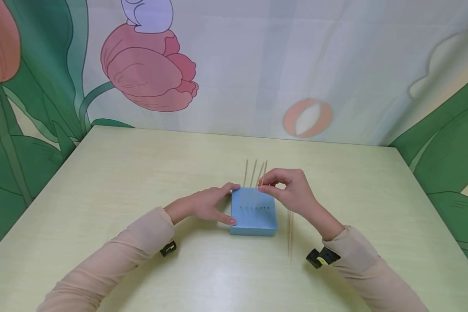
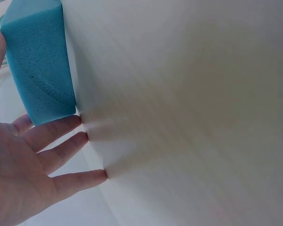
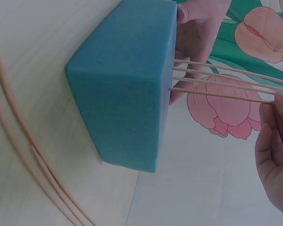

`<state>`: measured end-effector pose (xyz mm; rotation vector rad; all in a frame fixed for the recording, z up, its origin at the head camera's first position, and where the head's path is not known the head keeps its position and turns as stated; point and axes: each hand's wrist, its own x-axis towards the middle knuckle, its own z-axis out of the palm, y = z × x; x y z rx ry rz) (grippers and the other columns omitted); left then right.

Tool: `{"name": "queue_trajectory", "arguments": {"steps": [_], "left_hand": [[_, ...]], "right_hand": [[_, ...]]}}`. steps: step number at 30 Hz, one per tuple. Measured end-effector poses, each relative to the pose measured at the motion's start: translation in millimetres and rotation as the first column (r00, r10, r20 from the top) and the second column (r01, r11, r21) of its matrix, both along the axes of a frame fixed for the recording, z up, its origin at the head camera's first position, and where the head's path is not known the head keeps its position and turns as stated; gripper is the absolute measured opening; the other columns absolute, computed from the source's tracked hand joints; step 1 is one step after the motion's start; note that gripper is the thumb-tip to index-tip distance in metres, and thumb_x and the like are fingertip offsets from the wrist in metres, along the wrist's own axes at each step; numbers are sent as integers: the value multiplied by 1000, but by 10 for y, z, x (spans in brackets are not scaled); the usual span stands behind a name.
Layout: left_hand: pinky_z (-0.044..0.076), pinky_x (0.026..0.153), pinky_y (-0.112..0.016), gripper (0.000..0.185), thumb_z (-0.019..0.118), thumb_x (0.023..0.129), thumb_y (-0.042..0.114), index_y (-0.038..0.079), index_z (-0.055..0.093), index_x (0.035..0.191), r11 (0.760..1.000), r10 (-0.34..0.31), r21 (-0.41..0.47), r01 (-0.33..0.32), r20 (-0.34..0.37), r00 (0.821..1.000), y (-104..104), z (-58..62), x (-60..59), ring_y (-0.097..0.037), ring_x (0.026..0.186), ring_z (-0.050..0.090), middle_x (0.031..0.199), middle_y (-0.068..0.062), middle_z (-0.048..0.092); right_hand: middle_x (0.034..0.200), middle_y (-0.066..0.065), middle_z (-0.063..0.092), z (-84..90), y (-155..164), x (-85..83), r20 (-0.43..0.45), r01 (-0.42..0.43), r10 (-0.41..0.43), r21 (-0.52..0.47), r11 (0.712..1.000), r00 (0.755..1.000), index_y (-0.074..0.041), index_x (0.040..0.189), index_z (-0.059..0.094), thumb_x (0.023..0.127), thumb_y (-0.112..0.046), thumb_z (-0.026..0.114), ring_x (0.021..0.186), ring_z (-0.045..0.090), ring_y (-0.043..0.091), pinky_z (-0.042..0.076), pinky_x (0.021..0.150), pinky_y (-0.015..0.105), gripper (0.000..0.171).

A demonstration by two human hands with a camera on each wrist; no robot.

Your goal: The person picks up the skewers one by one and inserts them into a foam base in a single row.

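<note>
A light-blue foam block (image 1: 253, 221) lies on the table with a row of small holes (image 1: 264, 208) in its top. Several thin wooden sticks (image 1: 251, 175) stand upright from the left part of that row, leaning slightly. My right hand (image 1: 290, 188) pinches the rightmost standing stick (image 3: 221, 95) between thumb and fingertips, well above the block; its lower end meets the block's top face. At the block's left side my left hand (image 1: 208, 203) rests with fingers spread and fairly straight, thumb near the front corner, fingertips at the back corner.
Loose wooden sticks (image 1: 290, 236) lie on the table just right of the block, below my right wrist. Behind the pale wooden table (image 1: 160, 160) hangs a curtain (image 1: 238, 78) printed with flowers and leaves. Each wrist carries a small black device (image 1: 167, 248).
</note>
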<state>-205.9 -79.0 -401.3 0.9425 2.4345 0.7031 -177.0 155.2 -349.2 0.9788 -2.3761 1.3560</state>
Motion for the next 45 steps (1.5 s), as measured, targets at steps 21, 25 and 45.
{"name": "queue_trajectory", "arguments": {"steps": [21,25,45], "left_hand": [[25,105,-38,90,69,76,46,13,19,143,1000,10,-15,-10,1,1000,28,8,35,-24,130,31,143,-10,34],[25,105,-38,90,70,76,46,12,19,143,1000,16,-19,-16,3,1000,25,7,35,-25,130,31,143,-10,34],[24,106,-39,91,70,76,45,13,18,143,1000,10,-11,-10,6,1000,4,13,24,-25,131,30,143,-11,33]], "right_hand": [[93,13,62,-422,776,-216,177,154,-240,394,906,954,4,112,60,77,-10,73,82,58,25,49,66,32,40],[105,22,54,-508,906,-273,186,130,-253,500,856,949,7,124,50,75,-24,75,91,52,33,46,71,40,63],[141,24,18,-760,971,-243,142,72,-293,788,612,945,0,142,25,70,-66,62,125,16,46,22,89,65,104]]}}
